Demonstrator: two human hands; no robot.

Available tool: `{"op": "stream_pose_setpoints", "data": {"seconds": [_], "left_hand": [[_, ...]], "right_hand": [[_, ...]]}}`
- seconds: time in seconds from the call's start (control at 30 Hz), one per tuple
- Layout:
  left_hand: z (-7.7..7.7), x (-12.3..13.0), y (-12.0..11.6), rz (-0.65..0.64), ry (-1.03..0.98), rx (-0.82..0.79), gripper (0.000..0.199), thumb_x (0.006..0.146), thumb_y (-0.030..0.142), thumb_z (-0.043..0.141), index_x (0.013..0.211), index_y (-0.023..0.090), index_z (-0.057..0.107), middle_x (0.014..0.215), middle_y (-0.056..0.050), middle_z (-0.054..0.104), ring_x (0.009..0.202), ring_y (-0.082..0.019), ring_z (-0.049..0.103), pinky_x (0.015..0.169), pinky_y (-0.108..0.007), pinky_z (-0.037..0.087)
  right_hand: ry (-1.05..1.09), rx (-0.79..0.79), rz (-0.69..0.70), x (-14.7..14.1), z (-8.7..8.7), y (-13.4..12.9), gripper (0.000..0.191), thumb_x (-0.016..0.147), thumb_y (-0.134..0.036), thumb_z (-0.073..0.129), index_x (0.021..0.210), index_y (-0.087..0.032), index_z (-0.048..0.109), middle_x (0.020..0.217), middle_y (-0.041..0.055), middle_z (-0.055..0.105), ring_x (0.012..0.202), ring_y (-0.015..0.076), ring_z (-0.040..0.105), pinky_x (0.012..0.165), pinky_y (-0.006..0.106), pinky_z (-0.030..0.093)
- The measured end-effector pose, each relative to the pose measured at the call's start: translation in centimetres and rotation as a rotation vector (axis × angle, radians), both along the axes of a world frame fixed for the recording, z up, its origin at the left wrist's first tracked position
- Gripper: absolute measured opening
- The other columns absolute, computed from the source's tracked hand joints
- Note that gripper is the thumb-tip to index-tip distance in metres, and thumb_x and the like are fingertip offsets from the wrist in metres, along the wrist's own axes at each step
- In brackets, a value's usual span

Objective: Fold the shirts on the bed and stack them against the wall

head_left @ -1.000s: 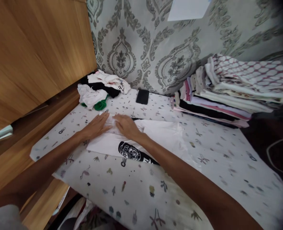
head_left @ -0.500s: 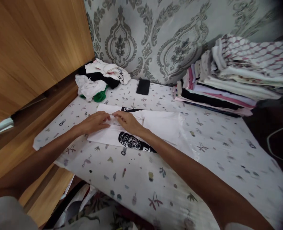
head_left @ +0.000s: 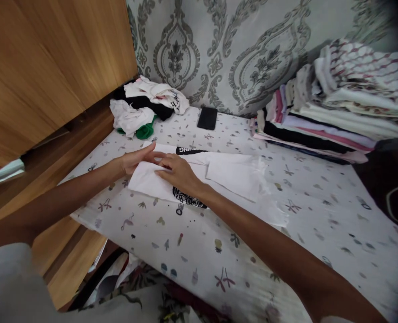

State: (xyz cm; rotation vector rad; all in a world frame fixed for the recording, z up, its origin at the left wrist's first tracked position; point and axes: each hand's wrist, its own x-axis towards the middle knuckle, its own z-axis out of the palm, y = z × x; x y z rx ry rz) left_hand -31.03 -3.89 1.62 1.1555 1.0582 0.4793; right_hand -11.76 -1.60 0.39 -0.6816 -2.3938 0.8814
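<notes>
A white T-shirt (head_left: 232, 172) with black print lies on the patterned sheet, folded into a long strip. One end of it, on the left, is lifted in a loose fold. My left hand (head_left: 136, 160) is at that end, thumb raised and apart from the fingers, whose tips are partly hidden behind the fold and my other hand. With bent fingers, my right hand (head_left: 178, 174) grips the upper edge of the fold, just above the round black print. The fingertips of both hands are close together.
Crumpled clothes (head_left: 131, 120) lie at the back left by the wooden cabinet (head_left: 60, 49). A black flat object (head_left: 207, 118) rests near the patterned wall. A tall stack of folded clothes (head_left: 323, 125) stands at the back right. The sheet's near edge (head_left: 145, 258) runs below my arms.
My left hand has turned from palm down to thumb up. My right hand has taken hold of the shirt's near layer and raised its left end. The view has shifted slightly.
</notes>
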Motion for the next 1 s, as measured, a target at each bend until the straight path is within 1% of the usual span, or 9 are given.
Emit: {"op": "stream_pose_setpoints", "data": {"seconds": [0.17,0.37,0.5,0.6,0.7,0.77,0.87,0.93,1.0], "left_hand": [[-1.3,0.9,0.1,-0.019,-0.137,-0.158,0.101,0.081,0.090,0.008,0.123,0.014,0.062,0.111,-0.016,0.073,0.106,-0.030,0.066,0.090,-0.041,0.054],[-1.8,-1.9,-1.9,-0.033,-0.203,-0.201,0.106,0.078,0.093,0.018,0.134,0.011,0.055,0.121,-0.019,0.069,0.115,-0.032,0.063,0.097,-0.040,0.051],[-1.3,-3.8,-3.3,-0.054,-0.224,-0.218,0.103,0.075,0.090,0.040,0.142,0.013,0.047,0.128,-0.018,0.066,0.122,-0.034,0.059,0.098,-0.040,0.049],[-0.5,-4.4,-4.2,-0.004,-0.176,-0.222,0.086,0.074,0.067,0.071,0.142,0.018,0.049,0.128,-0.015,0.066,0.121,-0.033,0.060,0.096,-0.038,0.050],[0.3,-4.2,-5.1,0.074,-0.086,-0.230,0.077,0.069,0.034,0.083,0.139,0.023,0.052,0.127,-0.011,0.066,0.111,-0.026,0.065,0.088,-0.031,0.052],[0.5,-3.8,-5.7,0.149,-0.035,-0.217,0.075,0.068,0.023,0.082,0.137,0.024,0.053,0.122,-0.007,0.067,0.102,-0.021,0.067,0.081,-0.028,0.053],[0.4,-3.1,-6.6,0.275,0.036,-0.153,0.066,0.070,0.024,0.080,0.131,0.023,0.055,0.094,-0.001,0.068,0.077,-0.014,0.066,0.065,-0.022,0.050],[0.2,-2.8,-7.0,0.327,0.120,-0.094,0.059,0.073,0.028,0.078,0.127,0.022,0.056,0.071,0.005,0.058,0.059,-0.010,0.056,0.053,-0.020,0.042],[-0.1,-2.7,-7.3,0.349,0.219,-0.023,0.052,0.075,0.032,0.075,0.122,0.021,0.057,0.061,0.008,0.048,0.050,-0.009,0.045,0.048,-0.020,0.034]], "right_hand": [[-0.014,0.034,-0.031,-0.1,-0.4,-0.4,0.014,0.091,-0.027,0.063,0.079,-0.019,0.063,0.088,0.0033,0.057,0.092,0.0195,0.052,0.077,0.030,0.041],[0.018,-0.058,-0.011,-0.6,-1.8,-0.4,0.016,0.089,-0.025,0.065,0.075,-0.018,0.062,0.083,0.0016,0.057,0.086,0.0181,0.053,0.075,0.030,0.040],[0.014,-0.072,0.005,-0.8,-2.8,-0.6,0.008,0.087,-0.024,0.067,0.081,-0.019,0.065,0.088,0.0029,0.061,0.090,0.0196,0.055,0.078,0.031,0.041],[-0.014,-0.032,0.014,-0.9,-3.3,-0.7,0.008,0.089,-0.025,0.066,0.083,-0.019,0.066,0.092,0.0040,0.062,0.094,0.0211,0.055,0.080,0.033,0.041],[-0.035,-0.010,0.014,-1.0,-3.4,-0.7,0.010,0.090,-0.026,0.065,0.083,-0.019,0.066,0.092,0.0046,0.063,0.094,0.0215,0.054,0.081,0.034,0.042],[-0.052,0.000,0.016,-1.0,-3.2,-0.7,0.010,0.091,-0.025,0.063,0.084,-0.019,0.067,0.092,0.0050,0.063,0.094,0.0218,0.055,0.082,0.035,0.043],[-0.040,0.043,0.031,-0.4,-2.7,-0.9,0.011,0.092,-0.023,0.060,0.096,-0.018,0.068,0.098,0.0072,0.064,0.097,0.0230,0.056,0.086,0.037,0.045],[-0.015,0.125,0.034,0.6,-2.4,-1.4,0.020,0.096,-0.025,0.053,0.108,-0.017,0.066,0.110,0.0103,0.064,0.105,0.0248,0.056,0.091,0.040,0.047],[-0.017,0.233,0.016,2.0,-2.4,-2.0,0.028,0.101,-0.027,0.044,0.120,-0.018,0.062,0.126,0.0140,0.061,0.117,0.0275,0.054,0.098,0.046,0.045]]}}
